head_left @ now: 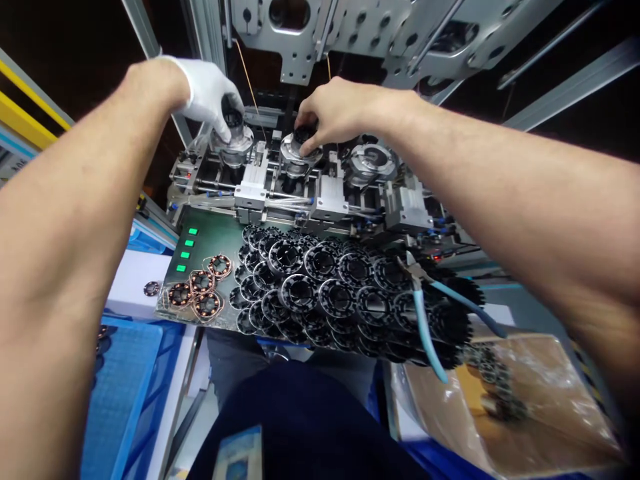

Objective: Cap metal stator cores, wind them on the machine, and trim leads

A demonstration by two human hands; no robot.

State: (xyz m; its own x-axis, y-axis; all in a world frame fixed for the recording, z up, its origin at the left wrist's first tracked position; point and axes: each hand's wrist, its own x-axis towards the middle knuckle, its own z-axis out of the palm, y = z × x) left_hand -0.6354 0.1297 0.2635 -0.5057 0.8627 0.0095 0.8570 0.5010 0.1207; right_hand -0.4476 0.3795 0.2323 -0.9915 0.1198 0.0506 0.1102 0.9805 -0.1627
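My left hand, in a white glove, has its fingers curled round a black stator core at the left round metal holder of the machine. Bare-skinned, my right hand grips another black stator core at the middle holder, thumb on the near side. Parts of both cores are covered by my fingers. To the right, a third holder has no hand on it. Thin copper-coloured wires run down from above between my hands.
Stacked black stator cores fill the bench's middle and right, with blue-handled cutters on top. Several copper-wound stators lie on the green bench top. A blue crate stands lower left; a plastic-lined box lower right.
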